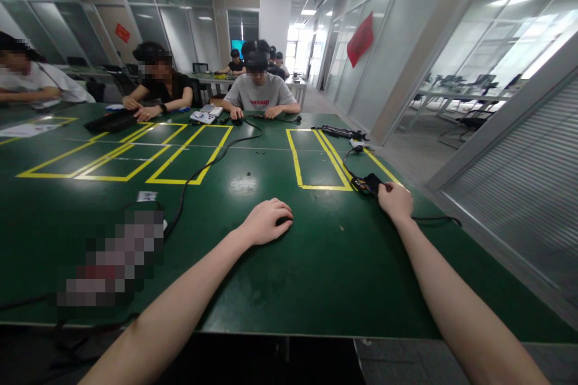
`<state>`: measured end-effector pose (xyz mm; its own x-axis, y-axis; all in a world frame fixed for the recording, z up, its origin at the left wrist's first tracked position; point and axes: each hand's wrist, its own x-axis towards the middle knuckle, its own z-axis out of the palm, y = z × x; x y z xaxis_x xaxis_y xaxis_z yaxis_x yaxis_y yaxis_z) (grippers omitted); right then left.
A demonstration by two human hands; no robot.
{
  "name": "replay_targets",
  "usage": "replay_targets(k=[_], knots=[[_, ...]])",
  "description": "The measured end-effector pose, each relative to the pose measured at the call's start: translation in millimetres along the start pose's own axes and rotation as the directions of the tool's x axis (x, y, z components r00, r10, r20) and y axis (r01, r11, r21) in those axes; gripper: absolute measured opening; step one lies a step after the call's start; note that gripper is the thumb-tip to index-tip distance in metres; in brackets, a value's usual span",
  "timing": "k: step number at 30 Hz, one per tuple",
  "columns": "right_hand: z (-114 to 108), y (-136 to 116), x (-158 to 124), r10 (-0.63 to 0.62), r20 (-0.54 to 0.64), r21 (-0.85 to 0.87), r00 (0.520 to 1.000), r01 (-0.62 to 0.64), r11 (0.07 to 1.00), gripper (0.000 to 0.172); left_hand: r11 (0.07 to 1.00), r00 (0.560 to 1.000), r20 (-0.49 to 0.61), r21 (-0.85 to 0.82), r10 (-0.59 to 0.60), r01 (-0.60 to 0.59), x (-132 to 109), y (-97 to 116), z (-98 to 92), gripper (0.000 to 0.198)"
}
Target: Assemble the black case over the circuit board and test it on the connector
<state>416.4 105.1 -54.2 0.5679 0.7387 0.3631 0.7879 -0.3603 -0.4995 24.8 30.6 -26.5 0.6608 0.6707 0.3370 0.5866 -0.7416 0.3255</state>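
Observation:
My left hand (267,221) rests on the green table (289,277), its fingers curled over a small dark object (285,221) that is mostly hidden beneath them. My right hand (396,200) reaches to the right and grips a small black device (368,183) with orange marks, which lies at the corner of a yellow tape rectangle (316,159). A thin black cable (350,156) runs from that device toward the far side of the table.
Several people sit along the far and left edges with devices and cables. A long black cable (198,171) crosses the table's middle. A blurred patch (115,258) lies at near left. More yellow tape boxes (126,159) mark the left. Glass walls stand on the right.

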Motion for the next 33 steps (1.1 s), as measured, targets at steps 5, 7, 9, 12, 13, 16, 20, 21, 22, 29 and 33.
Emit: replay_targets(k=[5, 7, 9, 12, 13, 16, 20, 21, 22, 29, 33], knots=[[-1.6, -2.2, -2.7, -0.017, -0.002, -0.009, 1.0, 0.017, 1.0, 0.041, 1.0, 1.0, -0.001, 0.004, 0.0, 0.0, -0.4, 0.9, -0.4, 0.016], [-3.8, -6.5, -6.3, -0.057, -0.019, -0.024, 0.998, 0.056, 0.998, 0.046, 1.0, 1.0, 0.001, 0.011, 0.001, -0.001, -0.1, 1.1, -0.3, 0.016], [-7.0, -11.2, -10.0, -0.115, -0.004, -0.049, 0.993, 0.114, 0.992, 0.046, 1.0, 1.0, 0.001, 0.014, -0.001, 0.001, 0.3, 1.2, -0.3, 0.016], [-11.4, -16.3, -12.5, -0.214, 0.086, -0.049, 0.973, 0.218, 0.975, 0.039, 1.0, 1.0, -0.003, 0.008, -0.003, 0.003, 0.3, 1.1, -0.2, 0.015], [-12.5, -17.1, -12.2, -0.24, 0.111, -0.034, 0.964, 0.245, 0.969, 0.037, 1.0, 1.0, -0.005, 0.005, -0.002, 0.002, 0.2, 1.0, -0.2, 0.015], [-14.3, -18.1, -9.8, -0.261, 0.137, 0.007, 0.956, 0.262, 0.965, 0.038, 1.0, 1.0, -0.011, 0.0, 0.001, -0.001, -0.3, 0.5, 0.1, 0.014], [-16.3, -20.8, -8.9, -0.191, 0.155, -0.041, 0.969, 0.199, 0.979, 0.04, 1.0, 1.0, -0.011, -0.009, -0.001, 0.001, -0.5, 0.4, 0.5, 0.014], [-17.2, -22.1, -9.7, -0.184, 0.16, -0.06, 0.97, 0.195, 0.979, 0.04, 1.0, 1.0, -0.01, -0.011, -0.003, 0.003, -0.5, 0.5, 0.5, 0.014], [-18.2, -23.5, -10.6, -0.184, 0.166, -0.078, 0.969, 0.199, 0.977, 0.04, 1.0, 1.0, -0.009, -0.013, -0.004, 0.004, -0.4, 0.6, 0.3, 0.014], [-27.4, -30.5, -15.9, -0.212, 0.206, -0.171, 0.955, 0.249, 0.953, 0.042, 1.0, 1.0, -0.001, -0.01, -0.008, 0.008, -0.2, 1.4, -0.9, 0.014], [-27.5, -31.7, -15.2, -0.187, 0.245, -0.183, 0.951, 0.235, 0.955, 0.04, 1.0, 1.0, 0.0, -0.01, -0.005, 0.005, 0.1, 1.7, -0.4, 0.015]])
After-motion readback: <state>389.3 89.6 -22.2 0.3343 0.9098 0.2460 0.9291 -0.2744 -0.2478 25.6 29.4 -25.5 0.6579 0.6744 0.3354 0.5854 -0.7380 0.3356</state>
